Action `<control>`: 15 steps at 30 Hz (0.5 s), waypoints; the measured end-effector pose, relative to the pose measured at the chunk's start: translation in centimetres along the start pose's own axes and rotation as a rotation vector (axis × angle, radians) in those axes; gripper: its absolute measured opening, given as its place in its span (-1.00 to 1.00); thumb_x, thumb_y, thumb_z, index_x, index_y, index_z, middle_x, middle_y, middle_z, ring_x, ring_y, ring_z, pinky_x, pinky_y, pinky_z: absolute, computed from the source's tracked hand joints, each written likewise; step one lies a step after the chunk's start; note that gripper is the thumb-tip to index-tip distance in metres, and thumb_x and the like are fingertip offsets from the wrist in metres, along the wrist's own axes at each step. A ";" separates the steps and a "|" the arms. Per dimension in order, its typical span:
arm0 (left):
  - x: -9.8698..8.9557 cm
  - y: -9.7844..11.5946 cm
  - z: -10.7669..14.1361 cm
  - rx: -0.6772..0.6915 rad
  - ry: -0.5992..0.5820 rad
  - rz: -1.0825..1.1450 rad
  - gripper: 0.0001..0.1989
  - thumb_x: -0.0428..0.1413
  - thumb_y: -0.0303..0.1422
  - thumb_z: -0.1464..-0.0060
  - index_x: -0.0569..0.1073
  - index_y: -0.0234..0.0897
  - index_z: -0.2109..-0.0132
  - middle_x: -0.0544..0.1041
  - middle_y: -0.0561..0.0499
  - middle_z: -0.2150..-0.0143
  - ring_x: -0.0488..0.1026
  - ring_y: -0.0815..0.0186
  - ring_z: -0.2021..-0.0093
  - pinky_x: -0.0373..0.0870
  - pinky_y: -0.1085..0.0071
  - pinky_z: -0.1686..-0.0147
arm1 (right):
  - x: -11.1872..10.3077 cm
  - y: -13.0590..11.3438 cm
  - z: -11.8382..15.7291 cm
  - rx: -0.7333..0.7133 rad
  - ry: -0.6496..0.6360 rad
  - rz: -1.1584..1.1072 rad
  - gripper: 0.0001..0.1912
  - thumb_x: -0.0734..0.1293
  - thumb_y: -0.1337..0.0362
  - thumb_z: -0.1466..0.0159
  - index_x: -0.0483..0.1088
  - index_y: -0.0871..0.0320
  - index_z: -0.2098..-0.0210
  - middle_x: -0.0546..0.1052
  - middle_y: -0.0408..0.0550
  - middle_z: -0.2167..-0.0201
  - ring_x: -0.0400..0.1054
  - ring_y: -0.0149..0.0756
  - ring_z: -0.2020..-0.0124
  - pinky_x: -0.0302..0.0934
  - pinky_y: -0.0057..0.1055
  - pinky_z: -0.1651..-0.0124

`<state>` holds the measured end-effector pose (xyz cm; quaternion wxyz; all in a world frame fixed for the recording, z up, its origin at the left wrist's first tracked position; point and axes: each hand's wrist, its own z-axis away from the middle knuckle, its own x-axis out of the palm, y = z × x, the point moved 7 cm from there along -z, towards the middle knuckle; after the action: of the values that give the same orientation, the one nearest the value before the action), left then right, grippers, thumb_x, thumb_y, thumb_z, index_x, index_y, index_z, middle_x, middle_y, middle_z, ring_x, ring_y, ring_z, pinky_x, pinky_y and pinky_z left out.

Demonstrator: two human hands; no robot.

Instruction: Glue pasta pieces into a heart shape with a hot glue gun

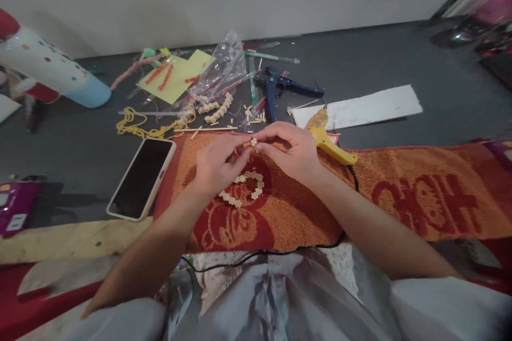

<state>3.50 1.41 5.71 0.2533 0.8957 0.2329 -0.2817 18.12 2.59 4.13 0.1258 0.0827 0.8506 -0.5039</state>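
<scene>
"Any containers on that table (372,58)?"

"A clear, crinkled plastic bag (230,61) lies toward the back; I can't make out its contents. At far left there's a white and pale-blue bottle with coloured dots and a red cap (52,61), whatever it holds hidden from me."

"And the hands?"

"Bare forearms (168,232) angle inward over an orange and red terry towel (304,213), so the fingertips meet. The left hand (219,163) pinches a small cream cluster of short tubes (254,142) from one side, the right hand (294,152) from the other."

"What's below?"

"A curved outline of cream bead-like pieces (260,185) on the towel, partly behind the left hand. A yellow plastic glue gun (334,146) lies just beside the right."
</scene>
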 end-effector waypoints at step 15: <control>-0.7 0.4 0.0 0.025 0.077 -0.033 -0.90 0.18 -0.43 -0.13 0.49 -0.23 0.18 0.54 0.13 0.47 0.37 0.52 0.55 0.32 0.57 0.52 | 1.0 1.1 0.2 0.178 -0.038 -0.266 -0.82 0.46 0.20 -0.15 0.51 0.15 0.29 0.60 -0.10 0.33 0.47 -0.40 0.32 0.40 -0.39 0.18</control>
<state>3.26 0.91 6.27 0.2282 0.9050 0.2536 -0.2541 17.49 2.95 2.78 0.0663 -0.0295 0.8036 -0.5908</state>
